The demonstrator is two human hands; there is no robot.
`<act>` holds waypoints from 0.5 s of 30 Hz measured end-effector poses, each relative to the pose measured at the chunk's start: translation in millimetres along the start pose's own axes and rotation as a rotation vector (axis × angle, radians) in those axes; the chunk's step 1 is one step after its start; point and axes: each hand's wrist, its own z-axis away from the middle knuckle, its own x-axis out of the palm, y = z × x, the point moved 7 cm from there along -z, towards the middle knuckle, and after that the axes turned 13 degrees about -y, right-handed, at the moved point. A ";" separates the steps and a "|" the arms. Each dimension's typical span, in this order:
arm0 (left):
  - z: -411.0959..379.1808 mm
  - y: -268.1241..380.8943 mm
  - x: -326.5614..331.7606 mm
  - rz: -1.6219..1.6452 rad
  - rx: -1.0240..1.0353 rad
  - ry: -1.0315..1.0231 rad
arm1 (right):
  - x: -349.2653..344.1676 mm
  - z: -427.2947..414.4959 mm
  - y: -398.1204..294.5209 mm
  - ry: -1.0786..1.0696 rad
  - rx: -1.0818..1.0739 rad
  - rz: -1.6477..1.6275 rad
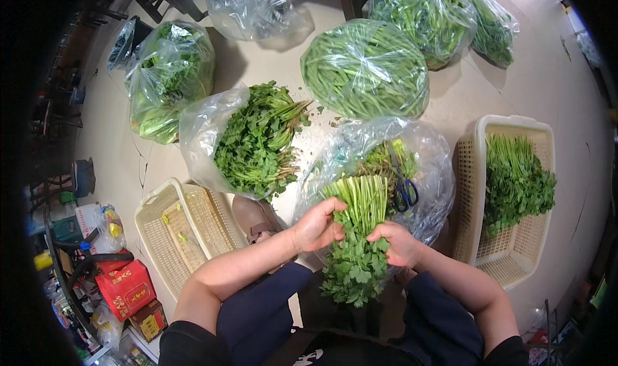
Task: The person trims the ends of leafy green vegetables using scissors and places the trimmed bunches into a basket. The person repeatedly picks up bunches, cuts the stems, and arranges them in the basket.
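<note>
Between my two hands is a bunch of leafy green herbs (359, 235), likely cilantro or Chinese celery, its cut stems pointing away from me and its leaves hanging towards my lap. My left hand (321, 225) grips the bunch from the left, and my right hand (397, 244) grips it from the right. Just beyond lies an opened clear plastic bag (434, 173) holding roots and trimmings (374, 161). Scissors with dark blue handles (405, 194) rest on them. To the left, untrimmed herbs with roots (256, 144) spill from another plastic bag (207, 134).
At right, a cream plastic basket (466, 192) holds trimmed herbs (516, 177); stacked baskets (181, 192) stand at left near my shoe (251, 216). Farther off are bagged long green beans (367, 71), bagged greens (169, 81) and more bagged vegetables (425, 18). A red bag (126, 288) sits lower left.
</note>
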 end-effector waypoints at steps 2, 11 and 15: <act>0.2 -0.2 -2.7 -0.053 -0.014 -0.011 | -1.6 -2.0 2.1 -0.029 0.012 -0.001; 4.0 3.4 7.1 -0.211 -0.067 0.203 | 3.2 2.1 -2.8 0.058 0.024 0.040; 1.0 -4.2 2.7 -0.199 -0.023 0.147 | 7.5 2.1 -3.5 0.202 0.034 0.181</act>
